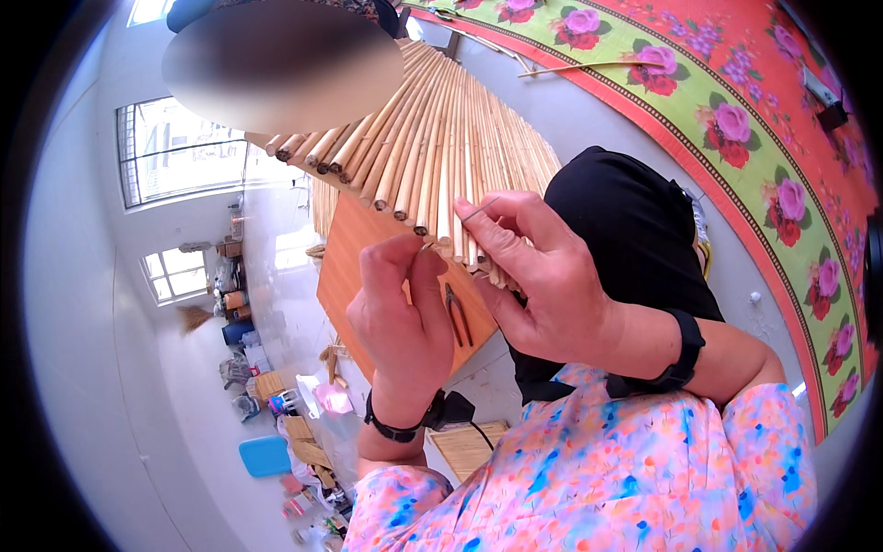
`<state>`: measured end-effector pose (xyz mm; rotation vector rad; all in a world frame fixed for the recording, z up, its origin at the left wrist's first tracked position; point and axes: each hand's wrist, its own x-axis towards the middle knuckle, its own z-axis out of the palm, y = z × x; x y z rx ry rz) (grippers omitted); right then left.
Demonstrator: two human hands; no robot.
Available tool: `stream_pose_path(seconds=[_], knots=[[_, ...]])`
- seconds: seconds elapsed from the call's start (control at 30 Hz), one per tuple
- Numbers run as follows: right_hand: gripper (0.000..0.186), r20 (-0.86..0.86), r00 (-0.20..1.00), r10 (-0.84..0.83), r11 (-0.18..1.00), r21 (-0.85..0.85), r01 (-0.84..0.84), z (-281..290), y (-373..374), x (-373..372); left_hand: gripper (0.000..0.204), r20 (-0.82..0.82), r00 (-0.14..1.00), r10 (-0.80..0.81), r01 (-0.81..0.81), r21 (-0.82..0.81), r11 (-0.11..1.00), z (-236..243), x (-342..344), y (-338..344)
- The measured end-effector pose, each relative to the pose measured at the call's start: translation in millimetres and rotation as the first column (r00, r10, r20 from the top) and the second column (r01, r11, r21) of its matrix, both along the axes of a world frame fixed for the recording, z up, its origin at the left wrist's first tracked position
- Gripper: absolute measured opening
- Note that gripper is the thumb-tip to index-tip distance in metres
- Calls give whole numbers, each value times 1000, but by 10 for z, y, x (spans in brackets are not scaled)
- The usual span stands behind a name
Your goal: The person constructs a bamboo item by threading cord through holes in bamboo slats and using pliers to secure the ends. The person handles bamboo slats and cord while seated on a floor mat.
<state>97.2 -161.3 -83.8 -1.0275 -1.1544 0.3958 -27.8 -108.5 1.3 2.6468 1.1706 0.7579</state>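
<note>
A row of pale reed sticks [441, 138], set side by side like a mat or blind, fans out in front of me with its cut ends toward my hands. My right hand [552, 276] is closed at the near edge. A thin grey needle-like piece of metal [480, 210] shows between its thumb and forefinger, while its lower fingers are partly hidden by the sticks. Just below the stick ends, my left hand [400, 304] is closed in a pinch; what sits in its fingertips is too small to name. Pliers [457, 315] with reddish handles lie on the wooden board below.
The orange-brown wooden board [363, 267] extends beneath the sticks. A floral cloth [736, 120] covers the floor at right, with a loose stick [589, 66] at its edge. Boxes and bags line the left wall, near a blue stool-like object [264, 457]. Another person [368, 11] is opposite.
</note>
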Motion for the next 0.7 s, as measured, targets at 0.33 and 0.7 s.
stream_pose_path(seconds=[0.33, 0.7], knots=[[58, 56, 997, -59, 998, -13, 60, 27, -6, -6, 11, 68, 998, -4, 8, -65, 998, -7, 117, -21], [54, 178, 978, -108, 990, -70, 123, 102, 52, -48, 18, 265, 962, -59, 111, -186, 976, -102, 50, 117]])
